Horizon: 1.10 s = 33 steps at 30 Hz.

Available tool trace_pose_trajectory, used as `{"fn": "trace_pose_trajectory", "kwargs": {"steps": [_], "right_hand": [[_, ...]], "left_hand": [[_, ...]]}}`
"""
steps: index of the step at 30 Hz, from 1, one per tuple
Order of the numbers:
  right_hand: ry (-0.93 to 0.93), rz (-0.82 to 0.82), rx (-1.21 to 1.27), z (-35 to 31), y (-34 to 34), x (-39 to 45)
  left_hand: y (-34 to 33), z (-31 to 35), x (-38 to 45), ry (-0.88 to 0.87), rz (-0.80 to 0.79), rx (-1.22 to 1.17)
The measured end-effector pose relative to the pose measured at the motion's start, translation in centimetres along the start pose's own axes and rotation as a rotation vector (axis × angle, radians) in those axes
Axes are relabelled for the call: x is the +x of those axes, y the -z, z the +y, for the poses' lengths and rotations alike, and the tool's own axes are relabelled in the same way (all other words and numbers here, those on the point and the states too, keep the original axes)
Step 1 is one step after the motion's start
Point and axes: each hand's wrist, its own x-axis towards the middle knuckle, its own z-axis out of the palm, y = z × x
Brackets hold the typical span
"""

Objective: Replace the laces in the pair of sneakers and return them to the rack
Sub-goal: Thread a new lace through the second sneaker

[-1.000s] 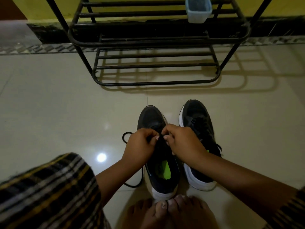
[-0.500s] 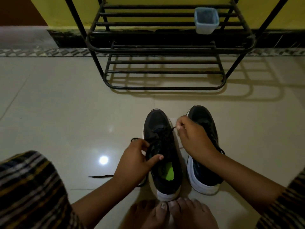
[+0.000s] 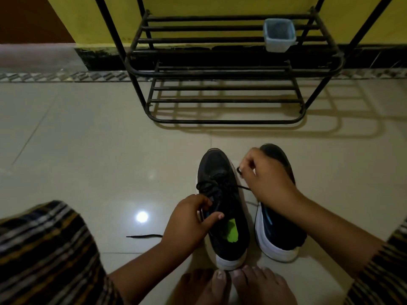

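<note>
Loose lace end on floor, left. Left hand grips left sneaker at collar, thumb over opening. Right hand pinches lace, above right sneaker. Rack behind.

One head-worn camera, looking forward and steeply down. Close over the sneakers on the floor; rack beyond.

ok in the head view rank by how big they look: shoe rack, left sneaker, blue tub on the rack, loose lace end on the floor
1. shoe rack
2. left sneaker, though it sits nearer the camera
3. blue tub, though it sits farther away
4. loose lace end
</note>
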Motion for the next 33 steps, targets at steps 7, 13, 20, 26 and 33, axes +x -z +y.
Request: {"fn": "trace_pose_trajectory", "kwargs": {"steps": [7,13,20,26,33], "right_hand": [[-0.098,-0.287,-0.124,1.3,-1.0,-0.2],[0.035,-0.083,0.415,-1.6,2.0,-0.3],[0.266,0.046,0.671,-4.5,5.1,-1.2],[0.243,0.034,0.686,-4.2,5.7,-2.0],[0.197,0.056,0.415,-2.5,5.3,-2.0]], "left_hand": [[0.0,-0.7,-0.2,-0.082,0.057,0.06],[0.3,-0.6,0.0,-0.075,0.015,0.058],[0.2,-0.5,-0.1,-0.056,0.012,0.093],[0.3,0.1,0.0,-0.038,-0.019,0.089],[0.8,1.4,0.7,-0.056,-0.072,0.044]]}}
